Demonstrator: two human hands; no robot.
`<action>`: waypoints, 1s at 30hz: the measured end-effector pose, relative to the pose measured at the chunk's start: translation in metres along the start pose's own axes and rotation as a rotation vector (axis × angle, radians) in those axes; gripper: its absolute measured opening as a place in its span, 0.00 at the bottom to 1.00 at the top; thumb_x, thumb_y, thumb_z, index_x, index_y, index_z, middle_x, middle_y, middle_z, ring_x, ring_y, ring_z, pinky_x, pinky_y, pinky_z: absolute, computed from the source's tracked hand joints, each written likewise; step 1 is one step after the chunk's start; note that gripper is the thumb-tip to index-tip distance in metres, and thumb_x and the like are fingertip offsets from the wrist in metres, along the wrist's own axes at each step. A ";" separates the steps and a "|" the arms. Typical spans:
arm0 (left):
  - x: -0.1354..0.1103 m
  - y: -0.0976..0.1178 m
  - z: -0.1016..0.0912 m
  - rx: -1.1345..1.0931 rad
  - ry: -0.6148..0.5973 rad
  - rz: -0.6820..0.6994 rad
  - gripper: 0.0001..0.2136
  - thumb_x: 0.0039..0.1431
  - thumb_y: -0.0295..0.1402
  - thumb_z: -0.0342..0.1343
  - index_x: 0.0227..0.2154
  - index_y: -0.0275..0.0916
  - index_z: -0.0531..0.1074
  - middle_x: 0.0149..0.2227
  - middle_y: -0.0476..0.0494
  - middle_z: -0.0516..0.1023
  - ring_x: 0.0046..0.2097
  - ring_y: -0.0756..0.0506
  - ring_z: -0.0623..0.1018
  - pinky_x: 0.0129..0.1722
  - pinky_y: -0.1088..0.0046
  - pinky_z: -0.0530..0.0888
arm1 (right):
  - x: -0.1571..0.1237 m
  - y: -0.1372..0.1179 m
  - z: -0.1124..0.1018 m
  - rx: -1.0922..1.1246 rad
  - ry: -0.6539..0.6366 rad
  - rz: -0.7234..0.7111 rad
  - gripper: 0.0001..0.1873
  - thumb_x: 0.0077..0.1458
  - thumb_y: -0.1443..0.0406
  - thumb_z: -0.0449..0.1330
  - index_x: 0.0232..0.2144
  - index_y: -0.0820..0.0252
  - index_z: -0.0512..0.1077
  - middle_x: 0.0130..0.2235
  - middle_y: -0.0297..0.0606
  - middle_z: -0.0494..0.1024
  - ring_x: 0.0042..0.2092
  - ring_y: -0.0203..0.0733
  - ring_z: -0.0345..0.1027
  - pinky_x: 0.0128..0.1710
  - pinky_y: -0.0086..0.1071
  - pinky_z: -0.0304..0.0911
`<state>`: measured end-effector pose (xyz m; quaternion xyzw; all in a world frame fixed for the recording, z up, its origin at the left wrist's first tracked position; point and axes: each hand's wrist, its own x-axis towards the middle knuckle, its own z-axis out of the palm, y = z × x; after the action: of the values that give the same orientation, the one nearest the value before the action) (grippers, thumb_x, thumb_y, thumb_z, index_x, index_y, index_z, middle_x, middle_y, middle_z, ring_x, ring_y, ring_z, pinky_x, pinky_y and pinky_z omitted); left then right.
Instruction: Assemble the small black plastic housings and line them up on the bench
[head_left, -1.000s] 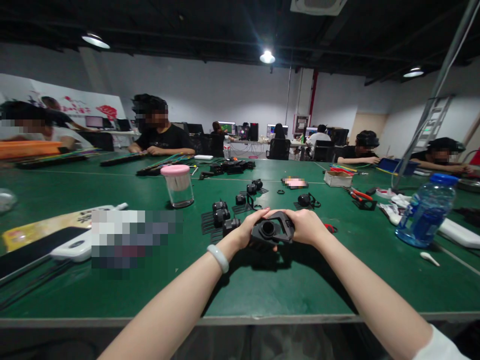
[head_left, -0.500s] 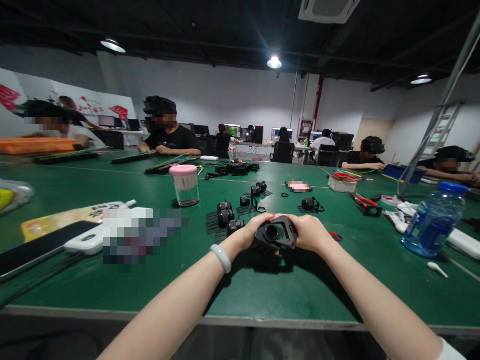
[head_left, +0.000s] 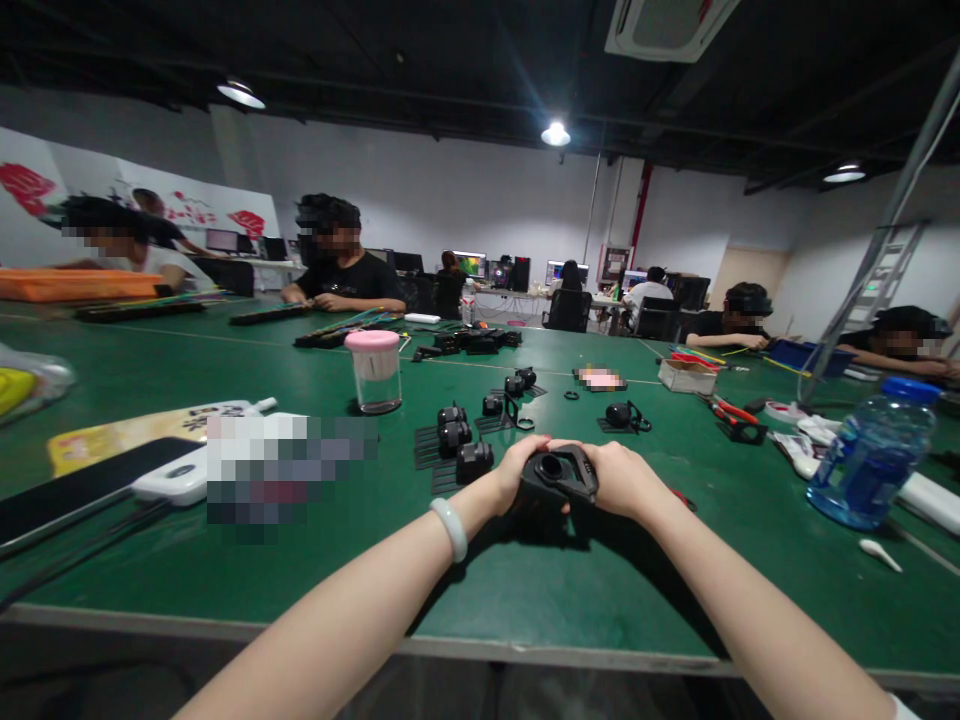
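Observation:
Both of my hands grip one black plastic housing (head_left: 556, 472) with a round hole in its top, held just above the green table (head_left: 525, 590). My left hand (head_left: 512, 472) wraps its left side, fingers curled over the top edge. My right hand (head_left: 622, 477) closes on its right side. A pale bangle (head_left: 451, 527) sits on my left wrist. Several similar black parts (head_left: 459, 440) lie on the table just beyond my left hand, and another black part with a ring (head_left: 622, 415) lies beyond my right.
A clear jar with a pink lid (head_left: 374, 371) stands left of centre. A blue water bottle (head_left: 870, 455) stands at right, with red-handled pliers (head_left: 721, 407) and a small box (head_left: 686, 375) farther back. A phone and a fan lie at left. Other people sit around the table.
The view has shifted a little rightward and down. My hands have kept their hold on the black housing, tilting it slightly so the hole faces more upward.

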<state>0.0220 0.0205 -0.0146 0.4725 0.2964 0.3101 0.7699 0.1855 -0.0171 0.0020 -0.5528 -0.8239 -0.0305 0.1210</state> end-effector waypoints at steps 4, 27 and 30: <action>0.002 0.000 -0.002 0.052 -0.101 0.051 0.21 0.47 0.41 0.43 0.40 0.33 0.66 0.25 0.43 0.74 0.24 0.45 0.72 0.22 0.70 0.68 | 0.000 -0.002 0.001 -0.033 -0.006 0.024 0.30 0.40 0.47 0.52 0.45 0.52 0.62 0.34 0.41 0.74 0.35 0.47 0.68 0.30 0.29 0.55; 0.008 0.002 0.015 0.237 0.043 0.002 0.25 0.51 0.48 0.35 0.45 0.36 0.61 0.18 0.47 0.71 0.22 0.45 0.73 0.22 0.72 0.66 | 0.018 0.052 -0.005 -0.153 0.075 0.415 0.12 0.46 0.66 0.50 0.36 0.57 0.65 0.36 0.43 0.71 0.40 0.47 0.65 0.35 0.33 0.57; 0.006 0.001 0.016 0.425 0.104 0.209 0.25 0.52 0.48 0.34 0.44 0.36 0.62 0.22 0.47 0.71 0.26 0.46 0.72 0.25 0.72 0.66 | 0.019 0.078 -0.001 -0.127 0.075 0.662 0.13 0.46 0.67 0.50 0.37 0.61 0.66 0.36 0.48 0.71 0.39 0.49 0.66 0.34 0.36 0.59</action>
<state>0.0374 0.0166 -0.0083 0.6355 0.3438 0.3428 0.6003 0.2504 0.0301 0.0012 -0.7953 -0.5910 -0.0611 0.1201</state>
